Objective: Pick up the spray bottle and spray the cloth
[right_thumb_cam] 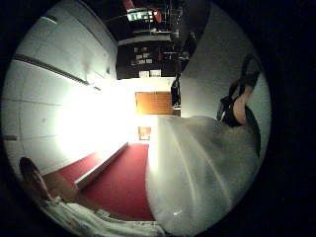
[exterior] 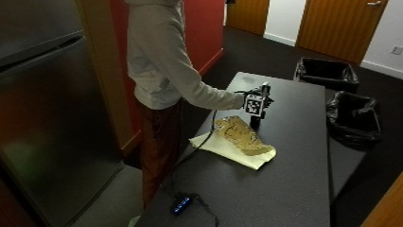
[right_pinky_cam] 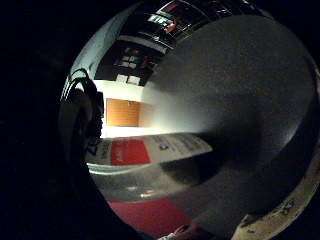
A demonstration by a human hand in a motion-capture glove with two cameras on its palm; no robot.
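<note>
In the outside view a person stands at the far left side of a dark table (exterior: 283, 189). Their gloved right hand (exterior: 247, 97) grips the top of a dark spray bottle (exterior: 255, 121), which stands upright at the far edge of the cloth. I cannot tell whether the bottle's base touches the table. The cloth (exterior: 247, 156) is pale yellow, and a golden-brown patterned piece (exterior: 238, 132) lies on it. Both palm views are largely filled by the bottle: its red and white label (right_pinky_cam: 150, 150) and its pale body (right_thumb_cam: 202, 168). A strapped finger (right_thumb_cam: 240, 106) lies against the body.
Two black bins with liners (exterior: 326, 72) (exterior: 354, 117) stand beside the table's right side. A small device with blue lights (exterior: 181, 204) and its cable lie near the table's front left corner. A steel fridge (exterior: 44, 118) is at the left.
</note>
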